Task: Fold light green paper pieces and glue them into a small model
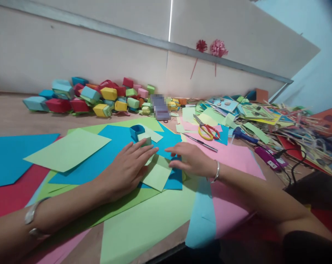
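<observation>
My left hand (131,161) lies with its fingers stretched out over the near side of a light green paper piece (159,176). Just beyond its fingertips is a small folded light green paper form (144,139), partly hidden by the fingers. A small blue folded paper box (136,132) stands right behind that form, on a large blue paper sheet (99,150). On the right, my right hand (189,159) hovers by the green piece's edge, thumb and fingers apart, and nothing shows between them.
Many small coloured paper boxes (80,97) are heaped along the wall. Scissors (205,128), a craft knife (200,142), a blue glue gun (245,135) and a purple power strip (270,158) lie to the right. A cluttered pile of cards and sticks (254,112) lies beyond.
</observation>
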The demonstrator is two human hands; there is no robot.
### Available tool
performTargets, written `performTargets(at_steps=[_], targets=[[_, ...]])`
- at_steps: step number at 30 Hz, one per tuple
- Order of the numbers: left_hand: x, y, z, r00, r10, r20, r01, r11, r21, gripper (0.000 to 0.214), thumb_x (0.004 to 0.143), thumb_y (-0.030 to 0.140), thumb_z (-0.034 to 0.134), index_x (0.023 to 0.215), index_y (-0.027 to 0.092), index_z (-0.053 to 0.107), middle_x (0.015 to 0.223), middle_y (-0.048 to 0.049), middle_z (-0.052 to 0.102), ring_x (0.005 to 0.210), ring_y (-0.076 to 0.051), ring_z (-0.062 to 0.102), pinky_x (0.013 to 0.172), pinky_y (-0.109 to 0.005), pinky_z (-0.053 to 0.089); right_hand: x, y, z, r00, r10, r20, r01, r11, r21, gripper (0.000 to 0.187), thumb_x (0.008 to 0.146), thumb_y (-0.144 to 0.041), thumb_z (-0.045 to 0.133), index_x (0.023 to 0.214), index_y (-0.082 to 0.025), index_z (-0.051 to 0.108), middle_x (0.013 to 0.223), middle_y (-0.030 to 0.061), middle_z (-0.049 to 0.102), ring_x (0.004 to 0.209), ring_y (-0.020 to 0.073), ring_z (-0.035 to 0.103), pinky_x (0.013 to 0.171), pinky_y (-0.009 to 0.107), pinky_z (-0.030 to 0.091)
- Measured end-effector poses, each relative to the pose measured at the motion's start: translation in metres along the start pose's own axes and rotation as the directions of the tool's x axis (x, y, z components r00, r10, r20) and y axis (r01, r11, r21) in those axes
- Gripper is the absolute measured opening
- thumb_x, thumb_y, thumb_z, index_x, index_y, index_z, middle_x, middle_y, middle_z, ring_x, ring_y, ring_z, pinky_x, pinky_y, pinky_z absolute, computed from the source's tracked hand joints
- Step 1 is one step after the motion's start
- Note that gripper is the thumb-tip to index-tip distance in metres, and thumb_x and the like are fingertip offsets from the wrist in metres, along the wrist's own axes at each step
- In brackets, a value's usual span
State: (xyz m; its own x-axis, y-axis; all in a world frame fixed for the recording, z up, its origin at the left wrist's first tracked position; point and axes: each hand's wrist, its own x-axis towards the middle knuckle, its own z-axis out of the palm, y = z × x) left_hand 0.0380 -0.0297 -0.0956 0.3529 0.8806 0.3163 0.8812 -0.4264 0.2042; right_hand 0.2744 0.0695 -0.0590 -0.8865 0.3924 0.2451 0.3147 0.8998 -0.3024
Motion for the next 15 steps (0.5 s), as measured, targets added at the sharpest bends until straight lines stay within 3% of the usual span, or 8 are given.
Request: performTargets(at_steps=[3,7,9,11,15], targets=[[0.002,0.004,-0.002,1.000,-0.007,-0.030,0.008,0.999,0.047,0.047,0.097,0.036,0.041,0.141,0.023,0.052,0.139,-0.0116,0.063,0.141,-0.037,0.042,0.112,-0.064,0.034,-0.001,-0.013,0.014,0.999,0.022,0.045,-0.025,0.998,0.053,0.049,0.082,-0.024,0.077,0.127,-0.014,0.062,0.085,0.0046,0.069,0.079,0.0175,0.058,0.071,0.027,0.041],[0.007,0.005,-0.012,0.997,-0.026,-0.068,0.035,0.990,0.139,0.044,0.094,0.032,0.035,0.126,0.021,0.063,0.114,-0.0054,0.075,0.113,-0.030,0.065,0.097,-0.050,0.050,-0.001,-0.002,0.016,0.997,0.042,-0.067,-0.037,0.997,0.072,0.025,0.084,-0.007,0.064,0.107,-0.015,0.070,0.082,0.0032,0.068,0.075,0.0151,0.057,0.071,0.025,0.040],[0.010,0.004,-0.018,0.991,-0.102,-0.081,0.115,0.980,0.165,0.045,0.095,0.033,0.029,0.115,0.022,0.068,0.101,-0.0014,0.077,0.097,-0.026,0.070,0.082,-0.040,0.054,0.000,0.009,0.014,0.988,0.028,-0.153,-0.025,0.999,0.025,0.016,0.086,-0.007,0.059,0.090,-0.016,0.071,0.083,0.0050,0.069,0.077,0.0163,0.057,0.072,0.026,0.040],[0.013,0.003,-0.023,0.971,-0.217,-0.097,0.229,0.963,0.144,0.042,0.095,0.036,0.031,0.102,0.023,0.070,0.093,-0.0022,0.077,0.085,-0.024,0.071,0.070,-0.035,0.053,0.003,0.018,0.011,0.975,0.017,-0.220,-0.034,0.996,-0.076,0.019,0.089,-0.010,0.055,0.079,-0.017,0.070,0.083,0.0066,0.069,0.080,0.0184,0.057,0.074,0.029,0.039],[0.016,0.006,-0.028,0.923,-0.378,-0.069,0.382,0.921,0.078,0.028,0.092,0.036,0.043,0.092,0.021,0.067,0.083,-0.0065,0.076,0.072,-0.025,0.070,0.060,-0.032,0.046,0.005,0.024,0.009,0.950,-0.010,-0.314,-0.083,0.957,-0.280,0.026,0.097,-0.014,0.048,0.082,-0.019,0.070,0.098,0.0078,0.072,0.091,0.0208,0.057,0.079,0.034,0.032]])
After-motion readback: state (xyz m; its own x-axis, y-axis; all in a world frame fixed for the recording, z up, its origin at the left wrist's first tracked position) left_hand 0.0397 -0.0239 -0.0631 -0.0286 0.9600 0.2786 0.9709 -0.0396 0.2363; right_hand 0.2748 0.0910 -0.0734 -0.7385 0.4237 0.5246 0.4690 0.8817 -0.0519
